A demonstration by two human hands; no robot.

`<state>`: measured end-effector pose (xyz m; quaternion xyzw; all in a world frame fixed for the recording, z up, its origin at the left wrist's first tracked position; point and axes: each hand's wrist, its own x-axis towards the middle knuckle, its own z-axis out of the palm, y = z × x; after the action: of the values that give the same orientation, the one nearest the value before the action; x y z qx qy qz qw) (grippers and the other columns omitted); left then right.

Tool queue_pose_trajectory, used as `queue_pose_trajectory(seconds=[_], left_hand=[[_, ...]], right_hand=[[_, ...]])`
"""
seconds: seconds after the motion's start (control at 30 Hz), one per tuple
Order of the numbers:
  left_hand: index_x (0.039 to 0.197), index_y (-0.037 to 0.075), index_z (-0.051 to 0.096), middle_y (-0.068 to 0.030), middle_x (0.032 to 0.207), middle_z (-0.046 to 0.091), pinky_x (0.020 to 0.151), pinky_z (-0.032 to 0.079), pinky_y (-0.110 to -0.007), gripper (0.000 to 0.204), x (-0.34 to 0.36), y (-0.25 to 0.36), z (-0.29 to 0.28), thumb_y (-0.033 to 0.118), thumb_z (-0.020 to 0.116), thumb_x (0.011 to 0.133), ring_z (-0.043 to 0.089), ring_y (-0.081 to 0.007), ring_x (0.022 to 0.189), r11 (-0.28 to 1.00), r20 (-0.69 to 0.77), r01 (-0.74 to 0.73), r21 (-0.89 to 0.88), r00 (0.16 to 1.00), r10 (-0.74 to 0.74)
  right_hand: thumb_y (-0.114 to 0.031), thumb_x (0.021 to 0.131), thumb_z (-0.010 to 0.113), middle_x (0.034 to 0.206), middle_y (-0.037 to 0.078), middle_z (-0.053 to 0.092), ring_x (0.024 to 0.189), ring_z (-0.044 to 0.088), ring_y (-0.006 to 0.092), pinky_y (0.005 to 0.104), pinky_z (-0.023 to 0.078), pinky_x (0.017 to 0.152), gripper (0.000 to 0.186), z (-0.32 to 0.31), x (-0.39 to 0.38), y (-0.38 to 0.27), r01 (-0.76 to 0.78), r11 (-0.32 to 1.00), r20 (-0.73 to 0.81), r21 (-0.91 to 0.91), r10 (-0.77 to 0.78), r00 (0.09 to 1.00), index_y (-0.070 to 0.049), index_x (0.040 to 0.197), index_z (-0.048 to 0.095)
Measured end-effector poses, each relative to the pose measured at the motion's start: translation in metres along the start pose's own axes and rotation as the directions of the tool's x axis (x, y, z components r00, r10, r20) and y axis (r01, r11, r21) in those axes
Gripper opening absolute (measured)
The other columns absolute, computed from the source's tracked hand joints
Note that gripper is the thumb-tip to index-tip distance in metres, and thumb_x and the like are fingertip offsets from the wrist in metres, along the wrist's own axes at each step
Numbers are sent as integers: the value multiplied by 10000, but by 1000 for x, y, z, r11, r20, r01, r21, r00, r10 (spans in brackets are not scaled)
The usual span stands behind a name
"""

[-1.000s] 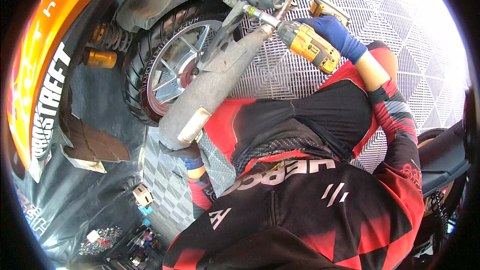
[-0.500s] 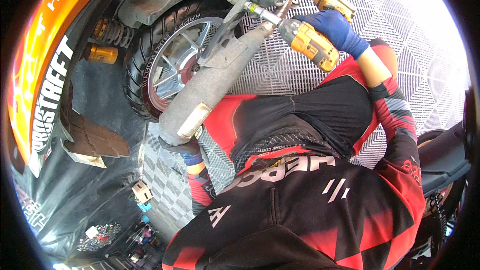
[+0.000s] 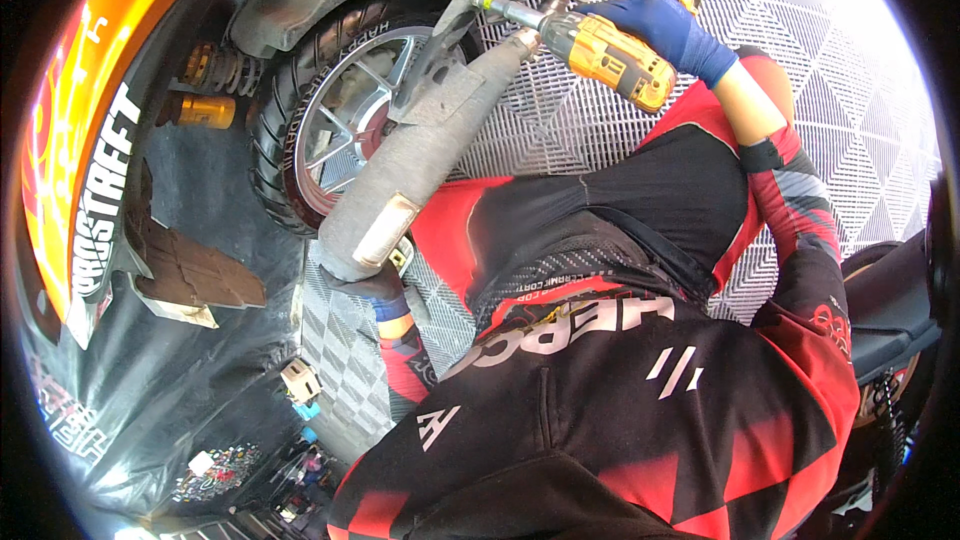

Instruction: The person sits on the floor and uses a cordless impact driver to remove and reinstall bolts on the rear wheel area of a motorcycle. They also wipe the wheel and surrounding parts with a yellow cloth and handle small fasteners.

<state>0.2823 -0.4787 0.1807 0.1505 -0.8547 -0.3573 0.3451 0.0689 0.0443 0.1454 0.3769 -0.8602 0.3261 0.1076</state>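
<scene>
My right hand (image 3: 660, 25), in a blue glove, is wrapped round the grip of a yellow and black cordless impact wrench (image 3: 618, 62). From the tool's nose a silver socket extension (image 3: 520, 12) reaches to a metal bracket (image 3: 457, 12) above the wheel. A grey exhaust muffler (image 3: 430, 155) slants across in front of the rear wheel (image 3: 335, 135). At its lower end my left hand (image 3: 380, 290), gloved too, grips it from below; the muffler partly hides its fingers. A pale plate (image 3: 388, 230) sits on the muffler's side.
Orange bodywork (image 3: 75, 100) curves along the left, with a shock absorber spring (image 3: 220, 68) behind the tyre. My legs (image 3: 610, 180) are folded close to the muffler. Another motorcycle (image 3: 890, 305) stands at the right, on patterned floor tiles (image 3: 840, 130).
The impact wrench and my right hand appear slightly higher and further left. The muffler and bracket shift slightly too, as the whole view has moved. Both grips stay the same.
</scene>
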Motion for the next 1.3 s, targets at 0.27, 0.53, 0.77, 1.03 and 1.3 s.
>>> queue_pose_trajectory(seconds=[0.27, 0.53, 0.77, 1.03, 1.3], left_hand=[[1359, 88, 279, -157, 1369, 357, 990, 354, -509, 844, 6, -24, -9, 704, 367, 789, 390, -342, 1237, 1000, 65, -11, -4, 998, 11], [1348, 84, 305, -148, 1364, 363, 995, 345, -510, 830, 13, -16, -1, 696, 365, 790, 381, -337, 1242, 789, 134, 295, -540, 955, -265], [1298, 86, 366, -134, 1310, 416, 980, 369, -474, 721, 11, -7, 3, 618, 395, 812, 424, -314, 1205, 647, 129, 334, -685, 930, -344], [1254, -28, 392, -158, 1258, 459, 976, 371, -389, 530, 36, 37, -19, 326, 475, 868, 471, -246, 1145, 754, 272, 398, -522, 916, -295], [1169, -25, 532, -138, 1097, 598, 886, 415, -263, 318, 116, 187, 22, 93, 484, 877, 559, -171, 1015, 968, 673, -196, -154, 697, 248]], right_hand=[[-223, 775, 568, 985, 89, 639, 781, 622, 277, 353, 487, 700, 472, -13, 9, -16, 20, 987, 15, -159, -18, 1000, -173, 1240, 504], [-203, 752, 598, 1021, 86, 636, 801, 627, 278, 353, 496, 708, 506, -4, 7, -2, -42, 998, 38, -36, 44, 998, -166, 1245, 491], [-201, 786, 588, 915, 75, 642, 791, 633, 253, 342, 486, 701, 530, -4, 4, 3, 55, 962, 55, -266, -41, 998, -232, 1294, 441], [-188, 760, 582, 952, 72, 565, 783, 620, 278, 394, 489, 661, 521, -20, 10, -15, 70, 927, 77, -369, -45, 996, -200, 1263, 448], [-222, 731, 624, 1052, 79, 592, 826, 624, 273, 374, 499, 693, 546, -17, 9, -14, -36, 987, 84, -158, 50, 995, -200, 1257, 478]])
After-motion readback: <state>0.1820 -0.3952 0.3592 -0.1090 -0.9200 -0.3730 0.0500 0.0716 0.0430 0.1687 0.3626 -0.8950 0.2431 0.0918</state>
